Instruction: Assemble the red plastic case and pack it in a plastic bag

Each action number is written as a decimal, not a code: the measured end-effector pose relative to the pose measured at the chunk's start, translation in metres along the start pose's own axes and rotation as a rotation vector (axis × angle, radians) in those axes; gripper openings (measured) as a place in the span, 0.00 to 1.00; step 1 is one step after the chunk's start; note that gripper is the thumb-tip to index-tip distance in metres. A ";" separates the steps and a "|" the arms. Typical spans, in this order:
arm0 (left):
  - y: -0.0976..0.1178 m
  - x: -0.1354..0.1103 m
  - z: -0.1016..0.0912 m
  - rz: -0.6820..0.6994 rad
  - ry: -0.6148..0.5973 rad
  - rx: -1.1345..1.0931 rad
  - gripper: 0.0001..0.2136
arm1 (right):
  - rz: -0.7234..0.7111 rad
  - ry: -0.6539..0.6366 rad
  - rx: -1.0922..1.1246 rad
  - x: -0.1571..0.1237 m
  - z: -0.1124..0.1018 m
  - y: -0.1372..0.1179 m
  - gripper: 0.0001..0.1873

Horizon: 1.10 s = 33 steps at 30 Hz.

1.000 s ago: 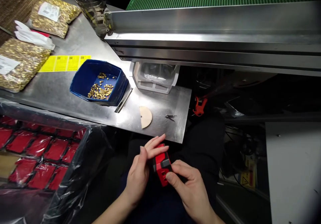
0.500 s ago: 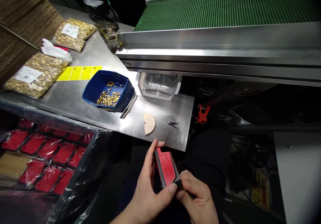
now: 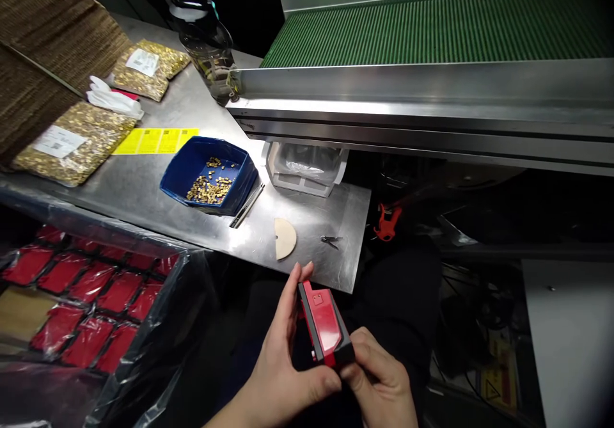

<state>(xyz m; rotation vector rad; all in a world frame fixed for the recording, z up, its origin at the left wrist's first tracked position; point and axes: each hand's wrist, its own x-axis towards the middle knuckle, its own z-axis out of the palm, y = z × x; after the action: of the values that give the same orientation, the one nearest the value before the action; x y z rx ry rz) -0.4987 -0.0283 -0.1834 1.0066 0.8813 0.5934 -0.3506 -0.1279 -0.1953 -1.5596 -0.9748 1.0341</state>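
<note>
A red and dark grey plastic housing is held between both hands, tilted, above my lap. My left hand grips it from the left, fingers along its far end and side, the thumb by its near end. The fingers of my right hand are bent and pinch its near right corner; whether they hold any small part there is hidden. Beyond the hands, a pale half-round disc and small dark nippers lie on the metal table.
A blue bin holds small brass pieces, with a pen beside it. Bags of brass parts and a bottle stand behind. A green conveyor runs across the back. Wrapped red parts fill a crate at left.
My left thumb has slid off the housing's top face toward its near end. The housing has shifted slightly right and turned a little. The view has moved slightly.
</note>
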 end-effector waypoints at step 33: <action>0.022 0.024 0.013 -0.365 0.191 -0.467 0.17 | -0.519 -0.157 -0.312 -0.003 -0.023 0.010 0.16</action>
<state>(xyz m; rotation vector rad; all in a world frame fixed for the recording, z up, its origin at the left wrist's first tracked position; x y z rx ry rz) -0.4754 -0.0061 -0.1683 0.3593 1.0064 0.5526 -0.3285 -0.1390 -0.2007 -1.3657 -1.6084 0.6629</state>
